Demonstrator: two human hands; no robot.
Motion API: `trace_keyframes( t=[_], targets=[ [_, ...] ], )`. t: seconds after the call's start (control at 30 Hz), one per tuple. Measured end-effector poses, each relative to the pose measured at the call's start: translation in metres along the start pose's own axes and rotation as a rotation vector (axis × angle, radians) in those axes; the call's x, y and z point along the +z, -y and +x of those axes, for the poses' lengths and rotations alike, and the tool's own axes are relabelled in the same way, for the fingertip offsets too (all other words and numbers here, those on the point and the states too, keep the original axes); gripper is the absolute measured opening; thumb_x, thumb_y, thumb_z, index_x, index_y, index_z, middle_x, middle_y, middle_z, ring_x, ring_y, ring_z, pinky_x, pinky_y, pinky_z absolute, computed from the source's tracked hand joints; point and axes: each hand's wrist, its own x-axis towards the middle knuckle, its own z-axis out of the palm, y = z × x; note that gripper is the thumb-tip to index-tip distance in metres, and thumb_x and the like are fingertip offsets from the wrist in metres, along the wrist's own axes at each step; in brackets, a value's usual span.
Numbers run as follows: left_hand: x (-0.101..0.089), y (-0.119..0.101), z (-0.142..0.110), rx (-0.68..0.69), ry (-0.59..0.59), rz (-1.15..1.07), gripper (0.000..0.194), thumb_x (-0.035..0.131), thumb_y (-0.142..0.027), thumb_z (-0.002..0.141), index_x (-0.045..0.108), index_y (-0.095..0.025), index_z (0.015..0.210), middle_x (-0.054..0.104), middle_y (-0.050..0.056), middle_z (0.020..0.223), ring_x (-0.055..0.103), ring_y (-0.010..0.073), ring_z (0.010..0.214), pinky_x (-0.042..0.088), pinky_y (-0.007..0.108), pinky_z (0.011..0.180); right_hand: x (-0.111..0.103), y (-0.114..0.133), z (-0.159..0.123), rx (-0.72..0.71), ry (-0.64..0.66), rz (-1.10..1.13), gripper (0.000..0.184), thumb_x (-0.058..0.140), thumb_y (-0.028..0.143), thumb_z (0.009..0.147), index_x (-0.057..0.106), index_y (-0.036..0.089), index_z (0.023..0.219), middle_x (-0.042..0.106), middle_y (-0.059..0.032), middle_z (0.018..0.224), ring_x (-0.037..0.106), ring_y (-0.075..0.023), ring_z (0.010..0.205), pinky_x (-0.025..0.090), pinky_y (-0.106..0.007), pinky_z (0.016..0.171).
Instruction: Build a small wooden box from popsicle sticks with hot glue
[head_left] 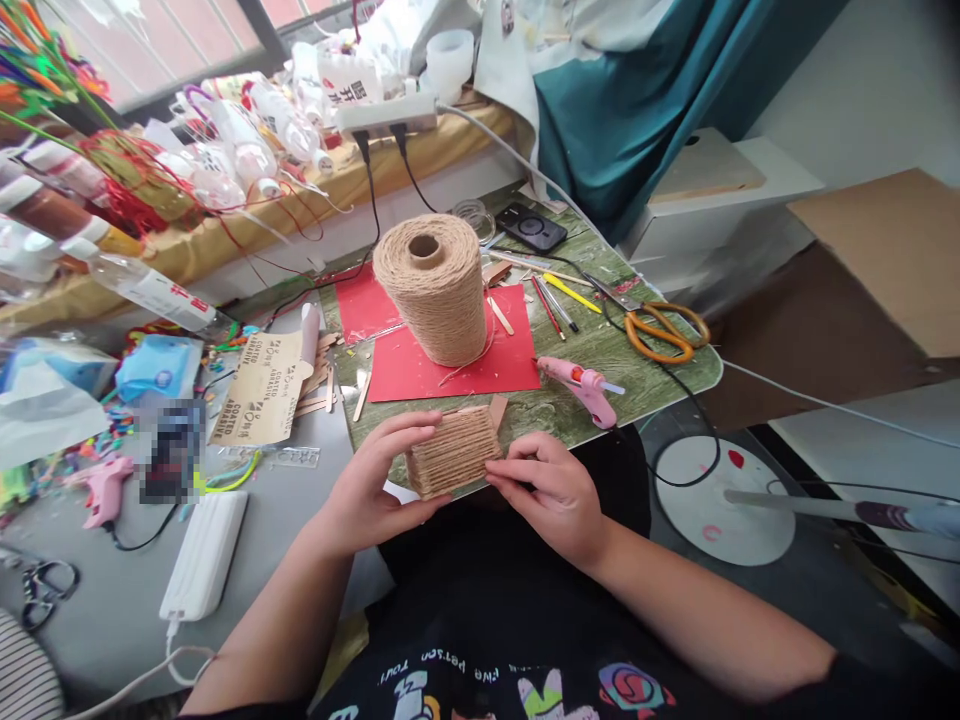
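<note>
A small box wrapped in rows of jute twine (456, 455) is held low in front of me, over the near table edge. My left hand (375, 480) grips it from the left, fingers along the top and thumb underneath. At the box's lower right corner, my right hand (551, 490) has thumb and forefinger pinched together, touching the edge; whatever lies between those fingertips is too small to make out. Beyond the box stands a large spool of jute twine (439, 290) on red paper (487, 350). A pink glue gun (581, 385) lies to the right.
Orange-handled scissors (664, 335), a yellow pen (571, 292) and a black phone-like device (531, 228) lie at the back right. Sandpaper (262, 385), a white power strip (204, 555) and a second pink glue gun (106, 490) are to the left. Cables cross both sides.
</note>
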Motion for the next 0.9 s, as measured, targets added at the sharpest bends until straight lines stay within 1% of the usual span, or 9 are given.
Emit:
trace_keyframes(
  t=[0.2,0.4,0.57,0.63,0.7,0.73,0.8,0.87,0.9],
  targets=[
    [0.0,0.003,0.001,0.01,0.009,-0.016,0.082,0.088,-0.023,0.081,0.048,-0.035,0.151,0.059,0.014,0.147,0.06,0.0309,0.136,0.054,0.054,0.113,-0.001,0.003,0.005,0.061,0.004,0.082,0.017,0.073,0.016,0.097,0.078,0.028,0.107,0.068,-0.0037,0.098,0.068,-0.0189,0.09,0.059,-0.035,0.082],
    [0.0,0.007,-0.001,-0.009,0.0,0.002,0.081,0.087,-0.023,0.081,0.048,-0.034,0.151,0.058,0.014,0.149,0.059,0.032,0.138,0.053,0.055,0.115,0.0,-0.004,0.002,0.229,-0.065,0.224,0.004,0.064,0.025,0.103,0.068,0.025,0.101,0.066,-0.0036,0.095,0.064,-0.0193,0.088,0.055,-0.036,0.082],
    [-0.002,0.011,-0.004,-0.031,-0.029,-0.007,0.078,0.086,-0.023,0.083,0.049,-0.033,0.15,0.058,0.014,0.149,0.058,0.0321,0.14,0.051,0.056,0.116,-0.003,-0.013,-0.003,0.371,-0.214,0.391,0.022,0.049,0.035,0.111,0.061,0.024,0.096,0.064,-0.0023,0.088,0.06,-0.0169,0.074,0.052,-0.033,0.071],
    [-0.003,0.016,-0.005,-0.028,-0.047,-0.004,0.078,0.087,-0.023,0.082,0.049,-0.033,0.15,0.058,0.015,0.149,0.058,0.0324,0.14,0.051,0.057,0.116,-0.007,-0.015,-0.004,0.39,-0.17,0.358,0.036,0.044,0.037,0.113,0.058,0.023,0.082,0.059,-0.0002,0.074,0.055,-0.0158,0.066,0.049,-0.032,0.067],
    [-0.004,0.021,-0.008,-0.016,-0.082,0.003,0.081,0.088,-0.023,0.08,0.049,-0.032,0.15,0.058,0.015,0.149,0.059,0.0328,0.139,0.051,0.056,0.115,-0.01,-0.017,-0.005,0.401,-0.109,0.282,0.041,0.046,0.036,0.112,0.058,0.023,0.076,0.056,0.0005,0.069,0.054,-0.0155,0.065,0.049,-0.033,0.069],
    [-0.004,0.024,-0.01,-0.008,-0.106,0.009,0.082,0.089,-0.022,0.079,0.049,-0.032,0.15,0.058,0.016,0.149,0.059,0.0328,0.139,0.051,0.056,0.115,-0.011,-0.019,-0.005,0.399,-0.11,0.241,0.033,0.052,0.035,0.11,0.062,0.023,0.081,0.06,-0.0006,0.075,0.058,-0.0164,0.071,0.051,-0.033,0.073],
    [-0.003,0.028,-0.014,0.014,-0.169,0.022,0.086,0.092,-0.022,0.077,0.049,-0.032,0.151,0.059,0.015,0.149,0.059,0.0324,0.138,0.052,0.055,0.115,-0.008,-0.021,-0.004,0.381,-0.162,0.188,0.011,0.069,0.033,0.101,0.068,0.025,0.109,0.068,-0.0055,0.104,0.066,-0.0212,0.096,0.057,-0.038,0.086],
    [0.0,0.029,-0.018,0.051,-0.231,0.021,0.09,0.094,-0.023,0.075,0.049,-0.032,0.152,0.06,0.014,0.148,0.06,0.0317,0.137,0.052,0.054,0.114,-0.002,-0.021,-0.004,0.37,-0.177,0.189,0.049,0.079,0.033,0.093,0.059,0.029,0.137,0.061,-0.0103,0.135,0.063,-0.0272,0.123,0.057,-0.045,0.101],
    [0.001,0.028,-0.02,0.077,-0.253,0.011,0.092,0.095,-0.024,0.074,0.048,-0.032,0.153,0.06,0.014,0.148,0.06,0.0312,0.136,0.053,0.053,0.114,0.003,-0.019,-0.003,0.373,-0.145,0.215,0.06,0.082,0.034,0.091,0.055,0.031,0.144,0.057,-0.0115,0.145,0.06,-0.0291,0.131,0.055,-0.049,0.108]
  ],
)
